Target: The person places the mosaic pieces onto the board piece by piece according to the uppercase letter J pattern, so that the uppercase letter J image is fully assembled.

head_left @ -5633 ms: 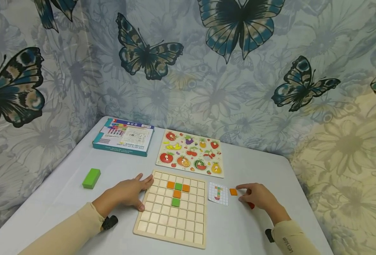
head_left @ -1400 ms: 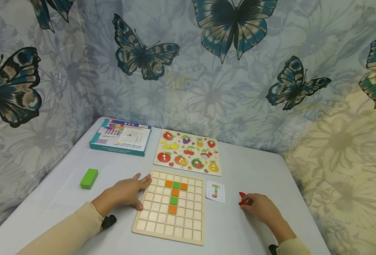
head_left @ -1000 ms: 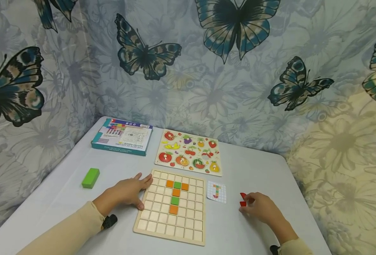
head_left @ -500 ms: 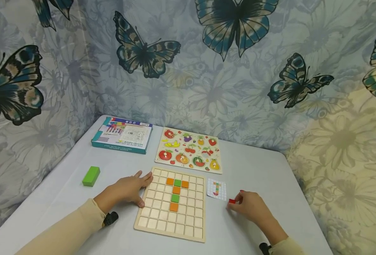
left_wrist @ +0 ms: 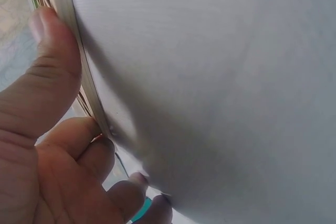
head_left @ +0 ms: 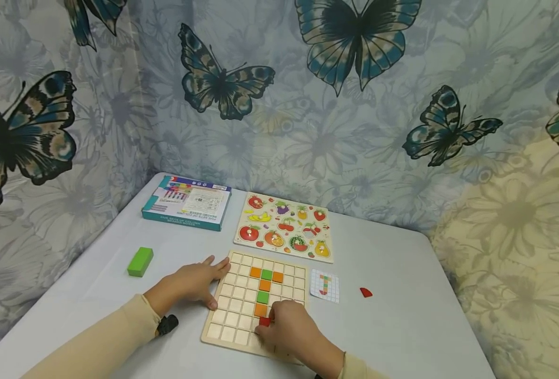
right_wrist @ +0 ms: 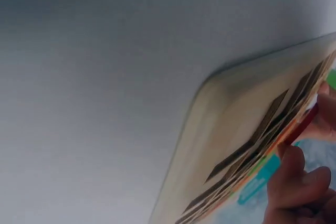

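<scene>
A wooden grid board (head_left: 239, 321) lies on the table, with orange and green square tiles (head_left: 262, 297) forming a T in its cells. My left hand (head_left: 191, 284) touches the board's left edge with spread fingers; in the left wrist view the thumb (left_wrist: 58, 51) lies along that edge. Over the lower part of the board, my right hand (head_left: 293, 326) pinches a red tile (head_left: 264, 321) between thumb and fingers, just below the lowest orange tile (head_left: 260, 310). The right wrist view shows this red tile (right_wrist: 303, 125) edge-on. A second red piece (head_left: 366, 292), with a curved side, lies alone on the table.
Right of the board lies a small pattern card (head_left: 324, 286). Behind the board is a fruit puzzle (head_left: 283, 226). A teal-edged box (head_left: 187, 202) lies at the back left, and a green block (head_left: 140, 261) sits on the left.
The orange tile from beside the card now sits below the lower green tile. My right hand has carried one red tile left onto the board, leaving the other behind. My left hand stays put.
</scene>
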A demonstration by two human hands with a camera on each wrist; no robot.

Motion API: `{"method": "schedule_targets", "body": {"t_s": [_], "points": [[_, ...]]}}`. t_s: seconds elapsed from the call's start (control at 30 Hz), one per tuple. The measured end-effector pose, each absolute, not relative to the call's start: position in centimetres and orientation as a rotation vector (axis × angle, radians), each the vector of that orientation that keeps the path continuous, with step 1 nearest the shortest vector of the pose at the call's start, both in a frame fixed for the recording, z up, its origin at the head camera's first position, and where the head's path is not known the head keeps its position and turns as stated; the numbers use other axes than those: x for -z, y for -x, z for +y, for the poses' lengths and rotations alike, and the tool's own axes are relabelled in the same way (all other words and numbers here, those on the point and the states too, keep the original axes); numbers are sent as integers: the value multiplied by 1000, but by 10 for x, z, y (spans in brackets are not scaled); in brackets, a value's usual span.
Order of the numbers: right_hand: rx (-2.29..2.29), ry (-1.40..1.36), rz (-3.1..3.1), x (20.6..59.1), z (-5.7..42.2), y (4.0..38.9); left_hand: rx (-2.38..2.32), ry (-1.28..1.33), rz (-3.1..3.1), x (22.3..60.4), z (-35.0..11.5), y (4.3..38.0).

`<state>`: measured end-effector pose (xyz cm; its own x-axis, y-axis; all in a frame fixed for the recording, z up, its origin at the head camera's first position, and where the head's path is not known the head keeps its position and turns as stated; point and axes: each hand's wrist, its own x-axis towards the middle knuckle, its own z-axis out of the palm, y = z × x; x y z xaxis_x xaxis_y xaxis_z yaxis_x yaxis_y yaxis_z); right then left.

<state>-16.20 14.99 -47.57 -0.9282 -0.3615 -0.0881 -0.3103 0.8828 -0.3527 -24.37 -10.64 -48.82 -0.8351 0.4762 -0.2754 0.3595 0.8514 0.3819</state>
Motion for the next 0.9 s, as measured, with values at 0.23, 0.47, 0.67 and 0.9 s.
{"method": "schedule_targets", "body": {"t_s": [0.23, 0.47, 0.67, 0.9], "points": [[471, 570, 2927, 478, 142, 160, -442, -613, 2670, 489, -108, 245], [529, 627, 2917, 477, 147, 162, -458, -618, 2658, 493, -108, 244], [490, 683, 2906, 479, 145, 164, -458, -615, 2666, 494, -108, 245], [425, 711, 2919, 478, 141, 167, -478, -606, 2665, 493, -109, 244]]}}
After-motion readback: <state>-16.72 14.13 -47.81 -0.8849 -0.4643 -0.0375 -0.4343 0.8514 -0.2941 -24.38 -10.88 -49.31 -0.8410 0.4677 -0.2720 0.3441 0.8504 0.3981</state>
